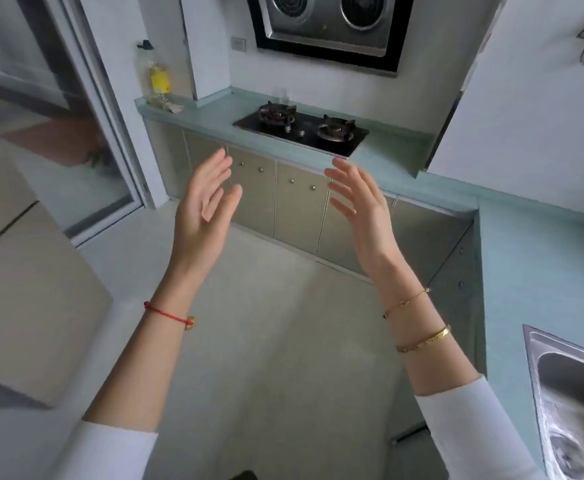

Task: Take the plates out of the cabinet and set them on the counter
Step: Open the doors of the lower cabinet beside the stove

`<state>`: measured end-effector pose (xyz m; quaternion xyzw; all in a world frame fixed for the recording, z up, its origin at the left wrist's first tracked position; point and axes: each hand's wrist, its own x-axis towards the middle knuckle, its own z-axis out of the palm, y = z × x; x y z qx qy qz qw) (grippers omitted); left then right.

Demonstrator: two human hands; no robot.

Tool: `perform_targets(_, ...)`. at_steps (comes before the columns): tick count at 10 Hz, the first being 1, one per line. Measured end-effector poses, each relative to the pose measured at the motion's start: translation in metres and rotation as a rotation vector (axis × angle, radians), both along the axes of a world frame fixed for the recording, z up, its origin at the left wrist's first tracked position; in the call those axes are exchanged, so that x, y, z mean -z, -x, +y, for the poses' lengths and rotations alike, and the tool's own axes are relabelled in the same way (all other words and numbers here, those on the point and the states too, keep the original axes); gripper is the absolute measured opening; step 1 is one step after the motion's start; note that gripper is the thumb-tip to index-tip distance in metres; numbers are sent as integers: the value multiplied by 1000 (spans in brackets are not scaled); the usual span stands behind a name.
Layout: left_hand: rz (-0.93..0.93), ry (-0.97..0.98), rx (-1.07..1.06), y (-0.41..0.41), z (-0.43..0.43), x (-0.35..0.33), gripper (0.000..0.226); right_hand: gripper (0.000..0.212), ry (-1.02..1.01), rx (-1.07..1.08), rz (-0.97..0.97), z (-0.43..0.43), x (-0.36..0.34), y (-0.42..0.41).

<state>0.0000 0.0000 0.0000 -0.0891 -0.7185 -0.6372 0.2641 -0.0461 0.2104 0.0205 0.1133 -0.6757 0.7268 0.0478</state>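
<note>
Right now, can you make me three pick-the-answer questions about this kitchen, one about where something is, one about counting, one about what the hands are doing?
1. Where does the yellow-labelled clear bottle stand?
A. at the left end of the pale blue-green counter
B. in the sink
C. on the floor

2. How many burners does the black glass gas stove have?
A. one
B. two
C. four

3. What are the left hand and right hand doing?
A. carrying plates
B. pulling a door
C. raised, open and empty

Answers:
1. A, the bottle sits on the counter's corner, left of the stove.
2. B, two ringed burners show side by side.
3. C, the fingers are spread, the palms face each other, and the beige lower cabinet doors beyond them are shut.
</note>
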Motion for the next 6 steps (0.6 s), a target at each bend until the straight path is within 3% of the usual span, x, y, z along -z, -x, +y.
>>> perform_targets(6, -79, -47, -215, 32, -51, 51, 47, 35, 15, -185, -140, -61, 56, 69)
